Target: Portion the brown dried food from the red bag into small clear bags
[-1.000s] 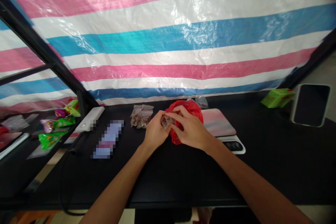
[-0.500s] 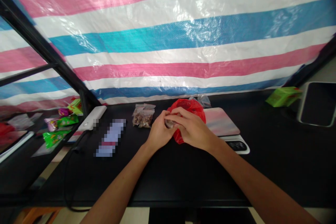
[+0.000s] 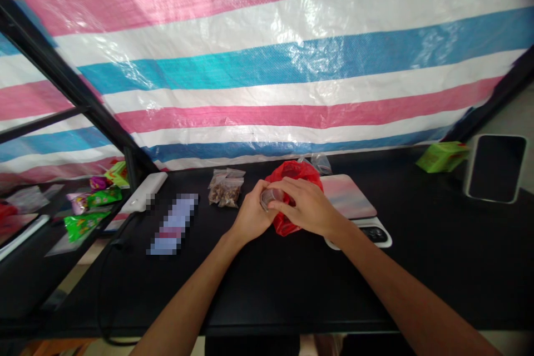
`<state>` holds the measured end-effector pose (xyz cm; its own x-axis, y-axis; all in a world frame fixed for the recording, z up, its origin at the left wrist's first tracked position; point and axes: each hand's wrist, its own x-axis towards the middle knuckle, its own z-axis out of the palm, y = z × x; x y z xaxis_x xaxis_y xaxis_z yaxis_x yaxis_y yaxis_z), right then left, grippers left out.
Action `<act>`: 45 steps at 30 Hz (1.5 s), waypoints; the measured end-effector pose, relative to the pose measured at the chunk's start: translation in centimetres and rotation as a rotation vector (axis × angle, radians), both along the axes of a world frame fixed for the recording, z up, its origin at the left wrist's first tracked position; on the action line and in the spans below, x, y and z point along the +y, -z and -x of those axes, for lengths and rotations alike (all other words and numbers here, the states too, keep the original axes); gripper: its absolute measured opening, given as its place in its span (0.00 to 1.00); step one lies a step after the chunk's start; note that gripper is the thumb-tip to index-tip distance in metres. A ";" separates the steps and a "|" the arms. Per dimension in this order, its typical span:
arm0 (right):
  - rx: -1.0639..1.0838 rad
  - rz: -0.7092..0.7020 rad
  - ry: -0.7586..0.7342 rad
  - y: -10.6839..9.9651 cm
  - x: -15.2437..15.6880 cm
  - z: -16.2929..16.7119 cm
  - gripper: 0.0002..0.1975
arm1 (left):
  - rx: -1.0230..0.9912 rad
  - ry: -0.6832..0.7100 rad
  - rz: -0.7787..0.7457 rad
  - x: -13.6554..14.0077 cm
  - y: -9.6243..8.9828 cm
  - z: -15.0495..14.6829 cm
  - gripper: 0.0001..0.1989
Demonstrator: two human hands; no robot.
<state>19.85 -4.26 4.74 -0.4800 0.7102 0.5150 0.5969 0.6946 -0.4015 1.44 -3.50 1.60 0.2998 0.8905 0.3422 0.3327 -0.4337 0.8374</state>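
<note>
Both hands meet over a red plastic bag (image 3: 287, 171) near the middle of the black table. Between them is a small clear round container (image 3: 271, 198), tilted, with one round end facing me. My left hand (image 3: 251, 211) wraps around its left side. Fingers of my right hand (image 3: 308, 204) curl over its right side, thumb stretched toward it. The fingers partly hide the container, and I cannot tell what it contains. Behind my right wrist lies what looks like a digital scale (image 3: 350, 197), with a shiny pinkish plate and a black panel.
Small zip bags of brown bits (image 3: 227, 192) lie left of the hands. Farther left are a pixelated flat item (image 3: 175, 222), a white power strip (image 3: 146, 188) and green packets (image 3: 85, 225). A green box (image 3: 442, 157) and an upright dark-screened device (image 3: 498, 167) stand right. A striped sheet (image 3: 267, 67) hangs behind.
The clear container has turned so that its round end shows more. My right-hand fingers have shifted right, off its top. The whole view has moved slightly.
</note>
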 end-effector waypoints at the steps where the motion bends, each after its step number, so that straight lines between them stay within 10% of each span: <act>1: 0.003 -0.011 -0.010 0.0 0.1 -0.1 0.15 | -0.015 -0.016 0.008 0.1 0.0 0.0 0.11; 12: 0.046 -0.085 0.212 -1.6 1.0 -2.6 0.16 | -0.083 -0.085 0.026 1.0 -0.4 0.6 0.09; 23: -0.137 -0.042 0.114 -0.2 0.9 -1.9 0.21 | -0.001 -0.321 -0.569 -0.8 -1.4 0.9 0.11; 36: 0.470 0.400 -0.307 -0.1 -1.6 2.2 0.40 | -0.343 -0.028 -0.029 -0.9 -0.8 0.0 0.22; 41: 0.618 0.428 -0.258 -0.6 -1.1 1.6 0.27 | -0.352 0.008 -0.093 -0.6 -0.5 0.1 0.39; 45: 0.709 0.414 -0.232 -1.8 -0.3 0.2 0.25 | -0.202 -0.049 -0.230 -0.5 -1.2 0.3 0.30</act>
<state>19.69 -4.57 6.58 -0.2988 0.8308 0.4695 -0.0312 0.4832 -0.8749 1.17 -4.02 2.85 0.1644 0.7944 0.5848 0.1948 -0.6073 0.7702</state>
